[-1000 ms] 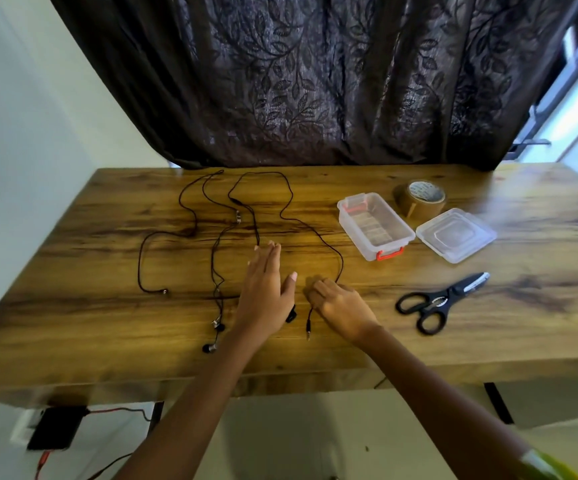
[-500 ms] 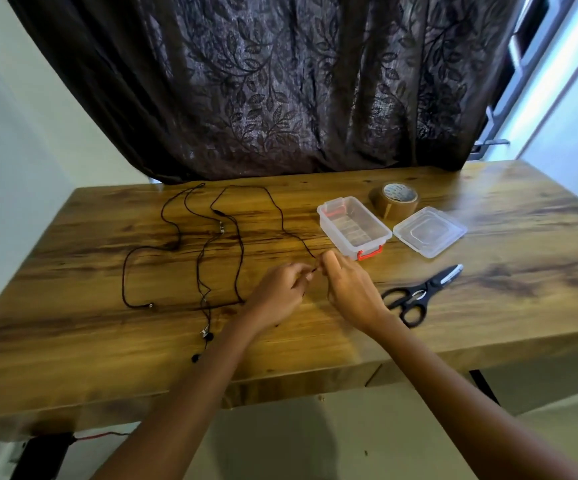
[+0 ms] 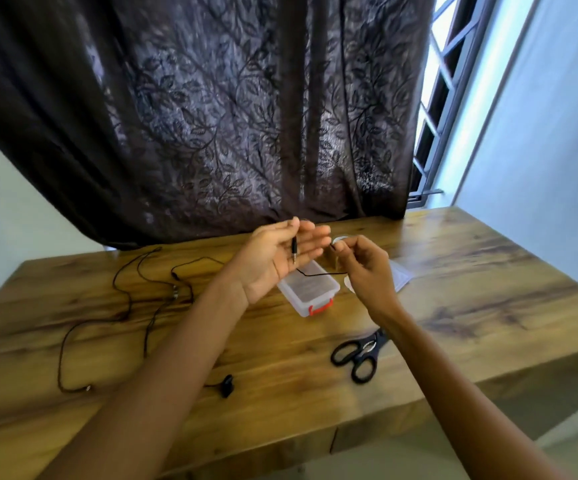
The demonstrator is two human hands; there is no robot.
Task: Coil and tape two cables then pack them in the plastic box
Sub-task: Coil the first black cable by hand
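Note:
My left hand [image 3: 280, 254] is raised above the table, palm up, with the jack plug [image 3: 294, 249] of a thin black cable pinched under its thumb. The cable [image 3: 315, 274] runs from the palm across to my right hand [image 3: 363, 268], whose fingertips are pinched on it. Below both hands stands the clear plastic box [image 3: 310, 291] with a red latch, lid off. A second black cable [image 3: 124, 306] lies spread in loops on the left of the table. An earbud [image 3: 227, 386] rests near the front edge.
Black scissors [image 3: 360, 355] lie right of centre on the wooden table [image 3: 488, 306]. The clear lid [image 3: 400, 277] and the tape roll [image 3: 337, 242] sit behind my right hand, mostly hidden. A dark curtain hangs behind; a window is at the right.
Both hands have lifted off the table with the cable end, and the plug now lies across my left palm. The camera has tilted upward.

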